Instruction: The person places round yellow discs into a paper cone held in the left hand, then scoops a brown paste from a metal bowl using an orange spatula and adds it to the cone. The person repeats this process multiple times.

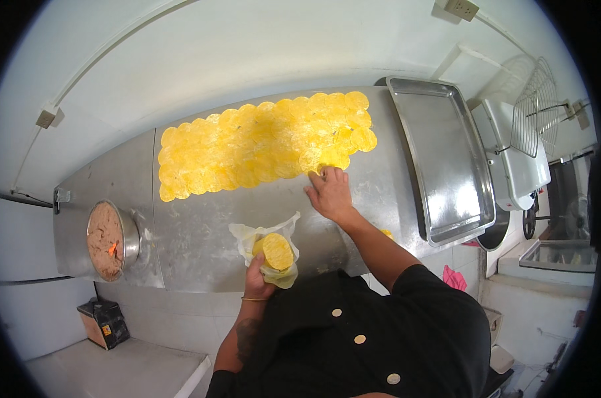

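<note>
Yellow thin rounds [278, 251] stacked in crumpled white paper [246, 233] sit in the left hand's [258, 280] curled fingers, seemingly for easy reach, while the right hand [331, 194], its pinch impossible to tell, touches the overlapping yellow round-edged layer [260, 142] on the grey steel table [197, 232].

Bright glare on metal tray [439, 149]

The left hand [255, 280] holds a stack of yellow rounds [277, 252] in pale wrapping [244, 233]; the right hand [331, 194] touches the near edge of a sheet of overlapping rounds [247, 146] (laid on a steel table [201, 242], left of a tray [439, 146]).
</note>
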